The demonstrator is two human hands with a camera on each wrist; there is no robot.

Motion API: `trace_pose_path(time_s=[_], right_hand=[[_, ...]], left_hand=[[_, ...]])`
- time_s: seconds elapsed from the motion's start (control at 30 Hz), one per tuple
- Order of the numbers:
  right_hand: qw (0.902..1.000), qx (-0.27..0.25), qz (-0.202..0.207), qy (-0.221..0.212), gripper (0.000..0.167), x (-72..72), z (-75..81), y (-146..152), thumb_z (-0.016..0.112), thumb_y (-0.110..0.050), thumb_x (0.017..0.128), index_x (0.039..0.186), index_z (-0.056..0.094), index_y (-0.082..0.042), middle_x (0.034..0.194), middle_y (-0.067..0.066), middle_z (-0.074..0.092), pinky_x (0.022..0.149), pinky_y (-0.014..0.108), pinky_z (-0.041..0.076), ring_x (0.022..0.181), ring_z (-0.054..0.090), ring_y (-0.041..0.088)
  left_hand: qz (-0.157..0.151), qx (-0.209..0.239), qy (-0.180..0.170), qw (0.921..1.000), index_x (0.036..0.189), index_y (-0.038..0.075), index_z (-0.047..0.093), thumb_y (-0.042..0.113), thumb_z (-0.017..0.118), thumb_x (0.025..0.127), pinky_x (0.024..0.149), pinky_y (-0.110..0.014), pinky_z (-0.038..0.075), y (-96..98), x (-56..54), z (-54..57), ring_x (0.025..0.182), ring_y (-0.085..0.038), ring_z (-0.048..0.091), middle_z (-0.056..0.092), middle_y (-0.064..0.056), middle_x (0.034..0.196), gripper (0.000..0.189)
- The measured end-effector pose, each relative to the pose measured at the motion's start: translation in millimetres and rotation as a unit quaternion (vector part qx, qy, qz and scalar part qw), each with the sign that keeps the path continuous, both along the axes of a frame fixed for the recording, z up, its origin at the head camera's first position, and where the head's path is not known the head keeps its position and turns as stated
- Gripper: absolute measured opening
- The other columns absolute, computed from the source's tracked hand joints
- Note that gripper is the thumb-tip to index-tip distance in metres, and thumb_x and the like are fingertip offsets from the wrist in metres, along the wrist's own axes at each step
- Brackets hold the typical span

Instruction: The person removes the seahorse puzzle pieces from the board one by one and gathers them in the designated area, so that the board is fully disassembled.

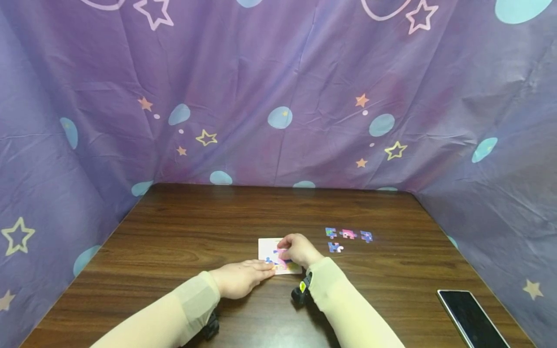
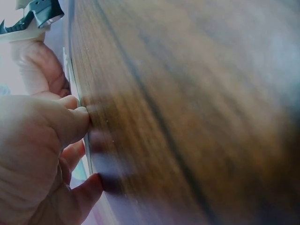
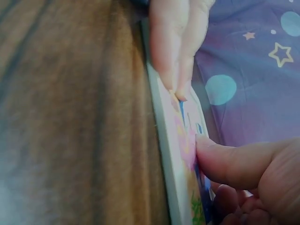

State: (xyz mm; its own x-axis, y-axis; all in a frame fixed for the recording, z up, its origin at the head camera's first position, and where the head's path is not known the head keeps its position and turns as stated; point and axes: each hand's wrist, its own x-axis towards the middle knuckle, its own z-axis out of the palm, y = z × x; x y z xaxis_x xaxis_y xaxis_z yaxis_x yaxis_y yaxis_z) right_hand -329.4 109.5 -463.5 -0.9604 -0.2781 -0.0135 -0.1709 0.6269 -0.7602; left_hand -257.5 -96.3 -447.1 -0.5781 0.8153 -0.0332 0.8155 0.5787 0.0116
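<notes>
Head view: puzzle board (image 1: 266,245) on wood-grain desk (image 1: 196,222)

Puzzle board: white, laid flat mid-desk, partly covered by a pink, blue and yellow picture.

Left-hand grip (image 1: 241,279): fingers extended, fingertips rested on the board's near left corner.

Right-hand grip (image 1: 301,250): fingers bent over the board; in the right wrist view, the thumb tip is set against the picture's pink part. Whether a piece is pinched cannot be told.

Loose pieces, four, laid right of the board: a green-and-blue piece (image 1: 330,233), a pink piece (image 1: 347,234) and a blue-violet piece (image 1: 366,236) in a row; a blue-and-white piece (image 1: 333,248) just nearer than the first.

Phone (image 1: 472,319): dark-screened, placed near the desk's right edge.

Purple cloth (image 1: 243,63): star-printed, hung behind.
</notes>
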Motion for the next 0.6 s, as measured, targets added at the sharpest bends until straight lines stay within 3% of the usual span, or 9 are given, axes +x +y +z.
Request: trace_pose_path(time_s=[0.2,0.6], right_hand=[[1.0,-0.002,-0.001,-0.009,0.026,-1.7,0.3,-2.8,0.077,0.006,0.067,0.09,0.068,-0.003,0.08,0.003,0.06,0.068,0.026,0.048,0.075,0.055,0.015],[0.9984,-0.026,0.001,-0.05,0.03,-2.2,1.1,-0.8,0.073,0.01,0.067,0.095,0.067,0.0,0.084,0.004,0.061,0.067,0.024,0.048,0.077,0.055,0.016]], left_hand=[[0.002,0.005,-0.004,1.0,0.141,0.008,0.049,0.011,0.046,0.1,0.113,-0.031,0.031,-0.7,-0.7,-1.3,0.136,-0.018,0.04,0.045,-0.006,0.147,0.042],[-0.004,0.007,0.0,1.0,0.14,0.007,0.05,0.01,0.046,0.1,0.113,-0.031,0.031,-0.8,1.0,0.4,0.135,-0.019,0.041,0.046,-0.007,0.146,0.041]])
